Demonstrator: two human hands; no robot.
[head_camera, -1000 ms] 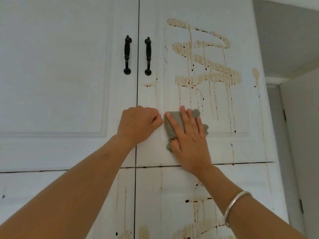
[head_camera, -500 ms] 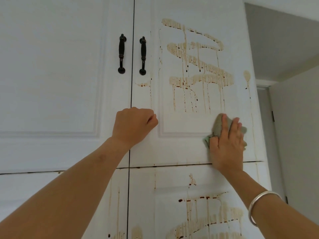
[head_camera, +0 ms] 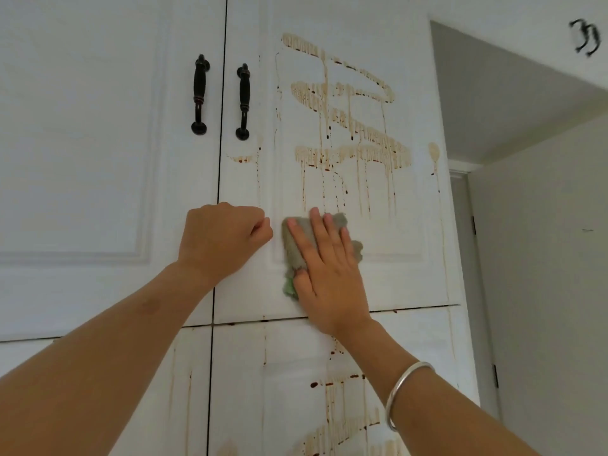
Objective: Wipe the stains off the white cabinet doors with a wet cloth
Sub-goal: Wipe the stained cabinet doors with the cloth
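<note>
Here the stains (head_camera: 353, 149) lie straight above the cloth (head_camera: 293, 255).
The right hand (head_camera: 329, 271), fingers straight, presses the cloth flat near the lower left corner of the upper right door (head_camera: 404, 278); the drips (head_camera: 362, 192) run vertically down toward it. The left hand (head_camera: 223, 238), an empty closed fist, rests at the door seam (head_camera: 219, 179), farther from the stains.

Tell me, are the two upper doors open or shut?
Shut. The left door and right door lie flush, meeting at a thin dark seam between the handles.
</note>
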